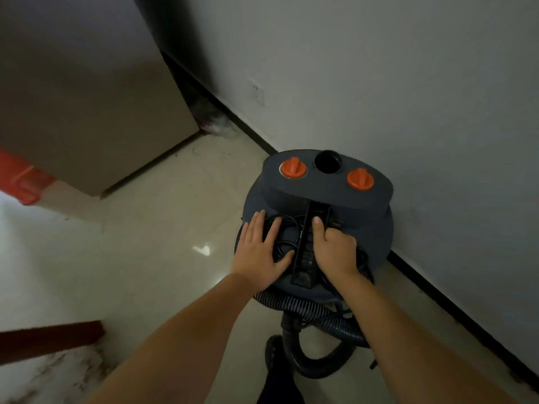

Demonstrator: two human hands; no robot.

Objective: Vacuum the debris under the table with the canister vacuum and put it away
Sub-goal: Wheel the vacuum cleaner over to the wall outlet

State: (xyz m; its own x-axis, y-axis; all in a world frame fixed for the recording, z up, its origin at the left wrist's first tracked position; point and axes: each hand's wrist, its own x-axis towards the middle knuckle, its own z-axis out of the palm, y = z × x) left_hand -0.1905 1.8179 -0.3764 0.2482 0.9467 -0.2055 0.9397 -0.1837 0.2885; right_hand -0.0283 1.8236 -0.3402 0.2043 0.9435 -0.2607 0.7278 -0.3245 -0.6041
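— While the left hand (262, 252) lies flat with fingers spread on the coiled black power cord (281, 237), what's the right hand (335, 249) doing?

— Fingers curled round the black moulded carry handle (309, 246) of the dark grey round canister vacuum (320, 199), which sits against the pale wall (379, 83).

— So nearly finished?

— Looks it. The ribbed grey hose (318, 313) is looped at its base, cord bundled on top. I'd judge only letting go remains; whether the debris is gone, I can't tell from here.
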